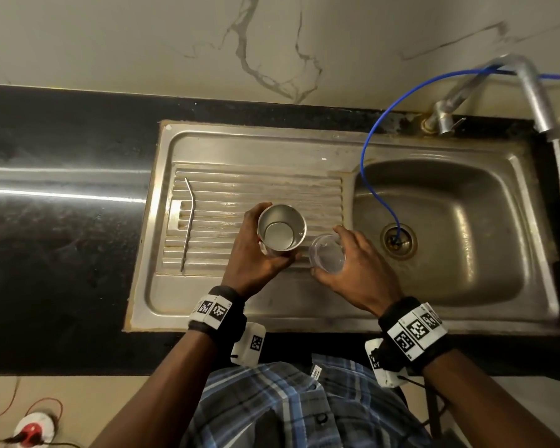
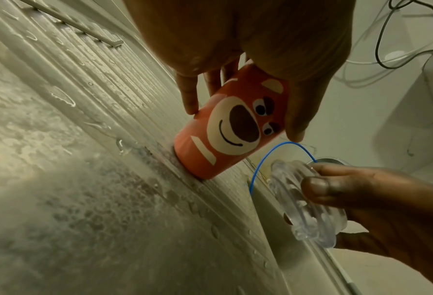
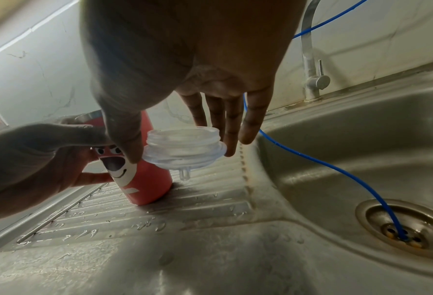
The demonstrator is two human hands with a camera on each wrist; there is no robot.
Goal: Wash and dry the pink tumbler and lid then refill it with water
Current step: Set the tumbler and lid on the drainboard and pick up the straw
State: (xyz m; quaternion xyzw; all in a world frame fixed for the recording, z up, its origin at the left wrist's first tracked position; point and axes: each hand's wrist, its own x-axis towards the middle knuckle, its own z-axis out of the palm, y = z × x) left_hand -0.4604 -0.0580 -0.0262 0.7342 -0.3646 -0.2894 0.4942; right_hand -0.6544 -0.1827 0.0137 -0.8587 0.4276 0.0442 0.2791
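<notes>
On the ribbed draining board of a steel sink, a person stands the pink tumbler upright, its base touching the wet ridges and its open mouth facing up. The left hand grips the tumbler around its side, thumb on one side and fingers curled round the other, beside a printed cartoon bear face. At about 3 o'clock from the tumbler, just beside it, the right hand holds the clear plastic lid above the board, pinched at its rim between the thumb and fingertips. The lid's threaded collar points upward in the right wrist view, and a small spout hangs from its underside. A bent metal straw lies on the board at roughly 9 o'clock from the tumbler, well apart from it. To the right, the sink's basin holds a drain into which a thin blue tube runs from the wall side. A steel tap stands at the basin's far edge, near 1 o'clock from the hands. Water droplets dot the board near the tumbler's base. Both wrists carry black bands with printed square markers.
</notes>
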